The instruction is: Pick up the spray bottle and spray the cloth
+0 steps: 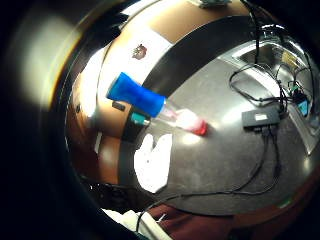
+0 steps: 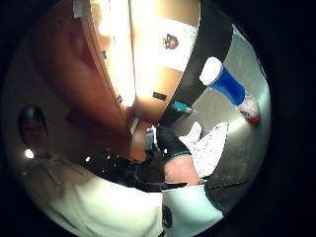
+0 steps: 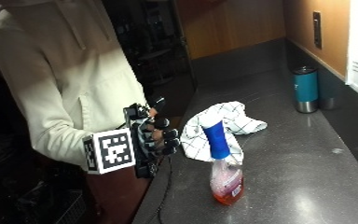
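Observation:
A spray bottle (image 3: 225, 172) with a blue head and reddish liquid stands upright on the dark counter (image 3: 291, 154), near its front edge. A white checked cloth (image 3: 229, 121) lies crumpled right behind it. My gloved right hand (image 3: 154, 137) hovers at the counter's edge, left of the bottle and apart from it, with its fingers loosely curled and holding nothing. Both palm views show the bottle (image 1: 150, 102) (image 2: 229, 89) beside the cloth (image 1: 152, 162) (image 2: 210, 145) on the counter.
A teal tumbler (image 3: 306, 88) stands by the back wall beyond the cloth. A black box (image 1: 260, 118) with cables lies farther along the counter, near a sink (image 1: 270, 52). One cable (image 3: 167, 186) runs over the front edge.

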A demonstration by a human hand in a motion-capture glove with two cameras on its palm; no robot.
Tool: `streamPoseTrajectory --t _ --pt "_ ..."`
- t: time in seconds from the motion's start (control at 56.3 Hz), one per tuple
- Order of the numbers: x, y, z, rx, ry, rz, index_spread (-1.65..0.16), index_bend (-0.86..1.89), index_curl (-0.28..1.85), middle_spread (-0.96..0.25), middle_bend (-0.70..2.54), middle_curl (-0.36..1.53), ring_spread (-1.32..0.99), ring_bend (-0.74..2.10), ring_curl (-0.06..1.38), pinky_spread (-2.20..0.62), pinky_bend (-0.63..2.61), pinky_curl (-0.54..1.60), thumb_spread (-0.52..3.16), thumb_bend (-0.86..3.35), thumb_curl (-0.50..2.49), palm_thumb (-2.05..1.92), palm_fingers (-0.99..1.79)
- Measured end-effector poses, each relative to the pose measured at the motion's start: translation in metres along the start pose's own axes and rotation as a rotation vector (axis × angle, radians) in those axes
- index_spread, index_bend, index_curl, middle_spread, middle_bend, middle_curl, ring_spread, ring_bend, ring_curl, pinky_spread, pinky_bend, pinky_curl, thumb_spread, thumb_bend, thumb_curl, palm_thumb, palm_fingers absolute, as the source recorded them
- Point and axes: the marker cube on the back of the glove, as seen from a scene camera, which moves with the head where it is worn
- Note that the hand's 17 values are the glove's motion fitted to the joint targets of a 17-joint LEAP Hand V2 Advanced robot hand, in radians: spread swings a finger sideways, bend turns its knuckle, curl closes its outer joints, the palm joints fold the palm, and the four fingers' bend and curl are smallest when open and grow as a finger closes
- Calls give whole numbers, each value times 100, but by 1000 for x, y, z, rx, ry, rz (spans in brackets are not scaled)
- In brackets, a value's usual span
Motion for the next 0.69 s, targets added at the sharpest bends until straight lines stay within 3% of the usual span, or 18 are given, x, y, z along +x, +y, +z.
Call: streamPoseTrajectory --t 0.692 --pt "44 -7 15 5 -24 97 -33 11 17 1 21 35 -5 42 33 7 44 38 96 -3 40 57 19"
